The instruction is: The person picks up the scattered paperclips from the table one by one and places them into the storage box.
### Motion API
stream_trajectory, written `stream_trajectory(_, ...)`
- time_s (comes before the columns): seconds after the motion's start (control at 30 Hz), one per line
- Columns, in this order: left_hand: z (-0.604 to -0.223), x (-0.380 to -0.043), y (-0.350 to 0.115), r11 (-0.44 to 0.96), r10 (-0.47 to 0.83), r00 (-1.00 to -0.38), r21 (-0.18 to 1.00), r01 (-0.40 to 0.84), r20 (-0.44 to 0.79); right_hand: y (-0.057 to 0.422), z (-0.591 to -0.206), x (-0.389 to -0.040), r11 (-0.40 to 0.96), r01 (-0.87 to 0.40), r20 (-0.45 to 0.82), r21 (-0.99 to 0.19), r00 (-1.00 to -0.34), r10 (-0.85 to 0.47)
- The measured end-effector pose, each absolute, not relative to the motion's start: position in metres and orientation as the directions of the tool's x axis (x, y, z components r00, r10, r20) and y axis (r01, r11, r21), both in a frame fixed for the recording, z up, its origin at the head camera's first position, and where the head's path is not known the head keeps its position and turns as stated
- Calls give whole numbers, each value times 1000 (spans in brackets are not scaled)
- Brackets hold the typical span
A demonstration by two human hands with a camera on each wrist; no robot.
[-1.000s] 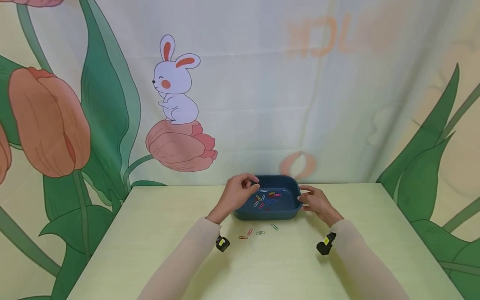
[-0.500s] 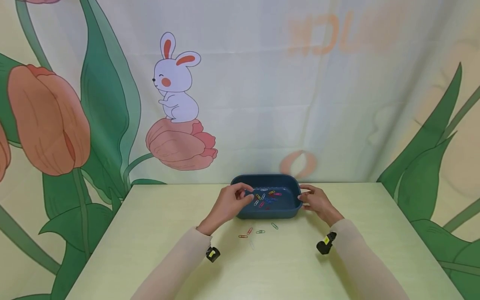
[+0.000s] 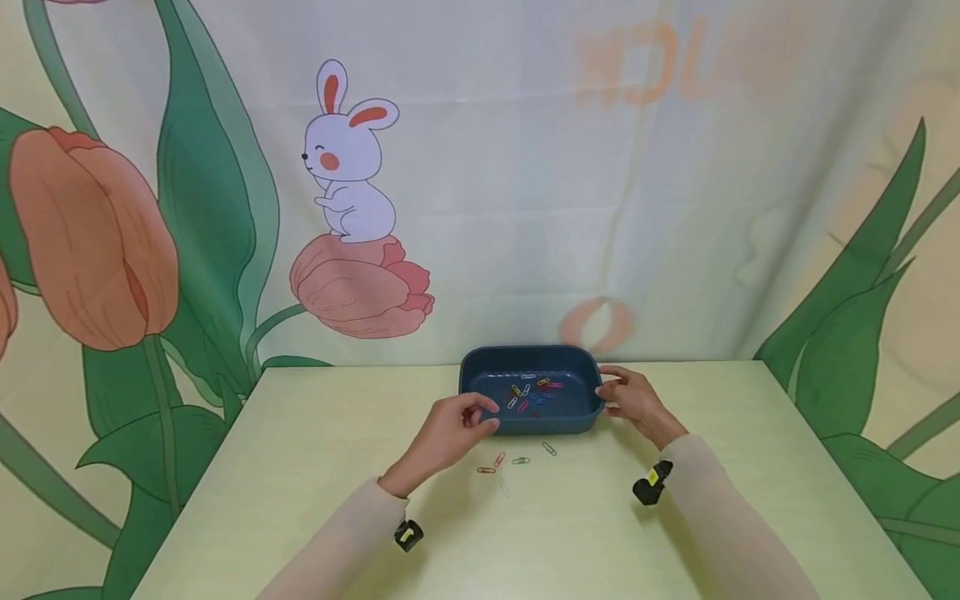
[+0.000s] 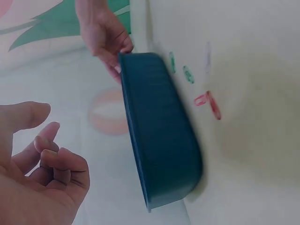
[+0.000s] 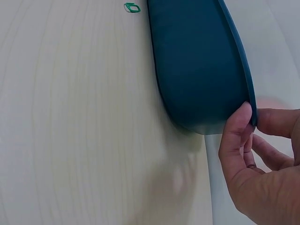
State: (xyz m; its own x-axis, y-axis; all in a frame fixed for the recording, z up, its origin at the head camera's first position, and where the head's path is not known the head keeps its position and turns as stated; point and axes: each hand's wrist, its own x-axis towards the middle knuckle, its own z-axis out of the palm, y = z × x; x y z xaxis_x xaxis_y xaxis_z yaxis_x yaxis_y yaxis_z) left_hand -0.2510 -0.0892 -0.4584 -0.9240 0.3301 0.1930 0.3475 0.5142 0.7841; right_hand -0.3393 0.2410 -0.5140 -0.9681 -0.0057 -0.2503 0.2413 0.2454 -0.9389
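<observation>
A dark blue plastic tray (image 3: 555, 426) stands at the back of the table and has several coloured paper clips in it, among them a pink clip (image 3: 522, 407). My right hand (image 3: 636, 403) pinches the tray's right rim between thumb and fingers, as the right wrist view also shows. Close to the tray's front left corner is my left hand (image 3: 448, 432), its thumb and index finger apart and nothing between them; in the left wrist view the other fingers bend loosely. On the table before the tray lie a red clip (image 3: 486, 470), a pinkish clip (image 3: 499, 459), two green clips (image 3: 521, 460) and a whitish clip (image 3: 504, 487).
The pale wood-grain table (image 3: 300, 467) ends at a curtain (image 3: 495, 183) printed with a rabbit and tulips, right behind the tray. Each wrist wears a small black camera (image 3: 408, 535).
My left hand has drawn back from over the tray's left side, moving down and to the left toward its front corner. My right hand keeps its pinch on the rim.
</observation>
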Motion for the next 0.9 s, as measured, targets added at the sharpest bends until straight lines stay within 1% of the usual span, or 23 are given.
stream_trajectory(0.33,-484,-235,-97,568,401,-902,729,383,161,241,-514,-339,243,241,-251,-940,-968,-10)
stream_trajectory(0.57,-508,-240,-101,570,417,-903,745,346,100,242,-517,-340,235,242,-253,-941,-967,-15)
stream_trajectory(0.67,-516,-246,-103,577,401,-913,755,311,69,241,-516,-339,230,247,-257,-941,-966,-12)
stream_trajectory(0.9,-525,-258,-107,585,381,-925,774,242,1,240,-513,-339,227,250,-259,-941,-966,-11)
